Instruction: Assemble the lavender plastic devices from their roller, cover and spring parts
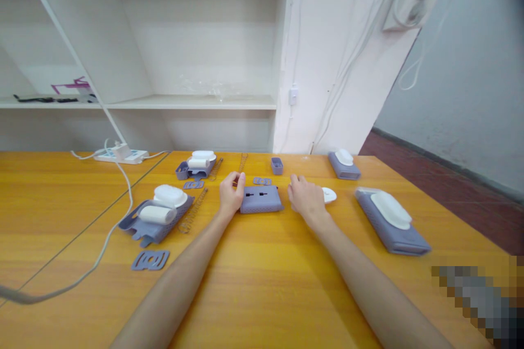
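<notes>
A grey-purple plastic case with two dark slots in its face lies in front of me. My left hand is at its left end, thumb and fingers curled together; whatever they pinch is hidden. Just right of the case is my right hand, fingers bent down toward the table and their tips partly hidden. A white oval piece shows from behind that hand; whether the fingers grip it is unclear. Behind the case lie a flat slotted grey plate, a small grey box and a coil spring.
To the left are two sets of parts: grey housings with white rollers, springs and slotted plates. Cased units with white oval tops stand at right. A power strip and cable cross the left side.
</notes>
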`<state>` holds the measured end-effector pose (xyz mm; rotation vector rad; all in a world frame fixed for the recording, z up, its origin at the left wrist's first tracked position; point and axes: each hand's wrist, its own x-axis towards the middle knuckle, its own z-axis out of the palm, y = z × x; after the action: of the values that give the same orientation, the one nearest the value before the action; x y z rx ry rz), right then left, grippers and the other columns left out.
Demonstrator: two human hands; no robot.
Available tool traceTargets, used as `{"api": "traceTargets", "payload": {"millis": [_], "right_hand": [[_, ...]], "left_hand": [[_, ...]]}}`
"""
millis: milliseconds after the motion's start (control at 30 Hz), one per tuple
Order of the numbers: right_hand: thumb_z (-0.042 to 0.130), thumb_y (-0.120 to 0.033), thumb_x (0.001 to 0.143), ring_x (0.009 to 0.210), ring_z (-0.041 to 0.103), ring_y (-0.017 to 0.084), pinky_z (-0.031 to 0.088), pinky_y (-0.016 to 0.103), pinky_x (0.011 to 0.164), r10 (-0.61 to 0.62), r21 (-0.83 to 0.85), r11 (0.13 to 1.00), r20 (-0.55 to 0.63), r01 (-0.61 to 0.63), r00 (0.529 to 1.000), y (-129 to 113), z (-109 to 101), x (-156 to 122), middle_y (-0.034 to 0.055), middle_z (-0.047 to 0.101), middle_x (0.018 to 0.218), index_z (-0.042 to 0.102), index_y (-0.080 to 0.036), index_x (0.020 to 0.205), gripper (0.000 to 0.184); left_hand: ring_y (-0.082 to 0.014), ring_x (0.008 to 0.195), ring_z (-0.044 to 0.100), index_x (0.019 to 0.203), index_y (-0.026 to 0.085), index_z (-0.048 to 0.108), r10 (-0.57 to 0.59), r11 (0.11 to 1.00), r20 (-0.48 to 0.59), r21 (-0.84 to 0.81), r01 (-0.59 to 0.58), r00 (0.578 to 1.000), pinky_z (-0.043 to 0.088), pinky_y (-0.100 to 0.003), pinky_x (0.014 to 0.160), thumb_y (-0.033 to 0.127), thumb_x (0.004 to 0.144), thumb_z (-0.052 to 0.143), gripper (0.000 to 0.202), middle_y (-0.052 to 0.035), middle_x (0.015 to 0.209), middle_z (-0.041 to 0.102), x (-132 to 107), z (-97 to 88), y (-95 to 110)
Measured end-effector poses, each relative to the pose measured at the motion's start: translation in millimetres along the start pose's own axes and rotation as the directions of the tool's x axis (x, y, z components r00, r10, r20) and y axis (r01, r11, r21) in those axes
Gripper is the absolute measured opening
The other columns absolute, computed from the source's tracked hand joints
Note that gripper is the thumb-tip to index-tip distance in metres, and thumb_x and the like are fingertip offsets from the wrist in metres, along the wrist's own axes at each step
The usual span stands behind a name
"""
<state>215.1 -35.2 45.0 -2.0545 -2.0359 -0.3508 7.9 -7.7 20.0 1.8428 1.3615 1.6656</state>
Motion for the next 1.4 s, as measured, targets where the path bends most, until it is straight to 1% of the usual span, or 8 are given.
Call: {"api": "traceTargets", "payload": {"millis": [233,367,533,700,900,1033,1200,1400], "right_hand": [[0.041,-0.017,0.087,0.088,0.060,0.028,0.042,0.035,0.069,0.038,-0.029,0.999,-0.011,-0.038,0.999,15.3,-1.8,4.2,0.0164,0.059,0.094,0.051,-0.015,0.102,0.018],[0.038,-0.028,0.090,0.089,0.059,0.028,0.041,0.036,0.071,0.109,0.019,0.994,-0.011,-0.109,0.994,18.3,-7.9,5.5,0.0179,0.058,0.097,0.052,-0.015,0.102,0.022],[0.031,-0.035,0.091,0.087,0.059,0.025,0.038,0.032,0.071,0.125,0.163,0.980,-0.047,-0.116,0.991,-0.8,-16.7,0.1,0.0154,0.059,0.098,0.053,-0.016,0.102,0.031],[0.034,-0.034,0.089,0.087,0.058,0.021,0.036,0.029,0.074,0.071,0.340,0.938,-0.014,-0.062,0.997,-30.3,-7.4,-12.1,0.0106,0.063,0.095,0.054,-0.018,0.097,0.027],[0.037,-0.029,0.086,0.081,0.058,0.018,0.037,0.024,0.069,0.073,0.573,0.817,0.015,-0.068,0.997,-33.4,13.9,-16.0,0.0077,0.064,0.089,0.054,-0.018,0.094,0.022],[0.036,-0.030,0.085,0.080,0.058,0.017,0.039,0.024,0.070,0.138,0.708,0.699,0.006,-0.101,0.990,-31.6,22.9,-19.8,0.0048,0.065,0.086,0.054,-0.019,0.095,0.024],[0.035,-0.033,0.086,0.084,0.058,0.017,0.041,0.026,0.075,0.160,0.771,0.628,0.000,-0.102,0.987,-35.6,26.4,-24.2,0.0042,0.064,0.090,0.054,-0.020,0.097,0.026],[0.026,-0.029,0.088,0.098,0.054,0.018,0.039,0.028,0.086,0.218,0.828,0.557,-0.070,-0.065,0.974,-32.6,31.2,-22.5,0.0085,0.061,0.105,0.051,-0.017,0.108,0.034]], "left_hand": [[-0.0160,0.066,0.049,0.065,0.020,0.051,0.107,0.993,0.039,0.050,-0.109,0.993,0.038,-0.027,0.066,0.037,0.083,0.047,0.025,-0.0023,0.066,0.052,-3.7,-0.8,1.5],[-0.0182,0.069,0.050,0.066,0.021,0.053,0.139,0.986,0.076,0.084,-0.145,0.987,0.039,-0.030,0.069,0.038,0.081,0.048,0.023,-0.0042,0.069,0.054,-5.1,-3.2,3.5],[-0.0208,0.075,0.052,0.070,0.021,0.057,0.213,0.962,0.206,0.125,-0.242,0.955,0.039,-0.033,0.072,0.038,0.079,0.049,0.020,-0.0069,0.072,0.056,-5.9,-6.9,6.2],[-0.0214,0.076,0.053,0.072,0.022,0.062,0.239,0.955,0.279,0.106,-0.277,0.930,0.040,-0.033,0.073,0.040,0.076,0.054,0.020,-0.0084,0.075,0.058,-6.6,-7.4,5.7],[-0.0198,0.073,0.051,0.066,0.022,0.061,0.248,0.920,0.243,0.245,-0.307,0.938,0.038,-0.032,0.074,0.041,0.083,0.047,0.029,-0.0077,0.069,0.056,-2.0,-3.6,-5.6],[-0.0200,0.074,0.050,0.067,0.021,0.060,0.277,0.870,0.267,0.338,-0.358,0.923,0.038,-0.032,0.074,0.041,0.086,0.042,0.033,-0.0082,0.068,0.055,-2.8,0.5,-7.7],[-0.0222,0.086,0.050,0.086,0.020,0.060,0.337,0.783,0.381,0.395,-0.482,0.861,0.038,-0.034,0.078,0.035,0.087,0.039,0.026,-0.0101,0.085,0.059,-9.6,6.0,4.7],[-0.0264,0.106,0.047,0.107,0.019,0.055,0.329,0.823,0.361,0.345,-0.452,0.873,0.034,-0.040,0.091,0.033,0.085,0.044,0.028,-0.0125,0.111,0.056,-9.4,6.5,10.5]]}}
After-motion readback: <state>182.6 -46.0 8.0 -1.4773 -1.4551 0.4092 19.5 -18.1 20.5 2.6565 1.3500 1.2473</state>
